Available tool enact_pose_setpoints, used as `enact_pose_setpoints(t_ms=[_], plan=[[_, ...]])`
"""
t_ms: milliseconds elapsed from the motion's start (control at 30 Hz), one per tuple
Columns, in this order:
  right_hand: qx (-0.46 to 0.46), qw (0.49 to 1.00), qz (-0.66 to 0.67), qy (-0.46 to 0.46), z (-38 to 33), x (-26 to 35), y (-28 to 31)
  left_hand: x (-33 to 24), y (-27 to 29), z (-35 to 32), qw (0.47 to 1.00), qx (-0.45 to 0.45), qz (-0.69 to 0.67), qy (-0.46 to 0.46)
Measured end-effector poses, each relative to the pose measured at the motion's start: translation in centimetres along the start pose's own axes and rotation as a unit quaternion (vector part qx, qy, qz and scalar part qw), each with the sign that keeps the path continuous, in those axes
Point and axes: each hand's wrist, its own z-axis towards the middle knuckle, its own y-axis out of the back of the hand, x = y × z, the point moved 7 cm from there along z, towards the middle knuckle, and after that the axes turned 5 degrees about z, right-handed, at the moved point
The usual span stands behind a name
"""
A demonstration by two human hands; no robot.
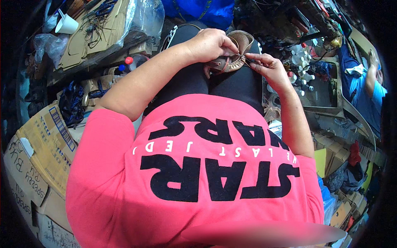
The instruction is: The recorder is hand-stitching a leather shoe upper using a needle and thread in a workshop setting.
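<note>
A brown leather shoe (234,66) rests across my lap, with a row of pale puckered stitching along its edge. Its lighter, curved inner part (243,40) stands up behind the stitches. My left hand (213,44) reaches over from the left, thumb and forefinger pinched at the stitched seam, on what looks like a thin thread. On the other side my right hand (269,68) pinches thin thread close to the same seam, its other fingers curled. The fingertips are near each other. Whether a needle is among them is too small to tell.
Cardboard sheets (78,49) with tangled dark cords and a white cup (66,24) lie at the far left. Several small bottles (300,58) stand right of my knees beside a grey tray (331,109). A person in blue (366,95) sits at the far right.
</note>
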Motion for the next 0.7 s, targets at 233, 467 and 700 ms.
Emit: enact_pose_setpoints(t_ms=[233, 467, 700], plan=[[-0.031, 0.991, 0.131, -0.024, 0.5, -1.3, -0.5, 1.1, -2.1, 0.8, 0.974, 0.017, -0.201, 0.098], [-0.060, 0.996, 0.055, -0.024, 1.8, -0.9, -0.3, 0.3, -2.2, 1.6, 0.972, 0.040, -0.198, 0.117], [-0.026, 0.991, 0.134, -0.008, 1.1, -2.0, 1.4, 1.8, 0.3, 0.1, 0.990, -0.030, -0.108, 0.090]])
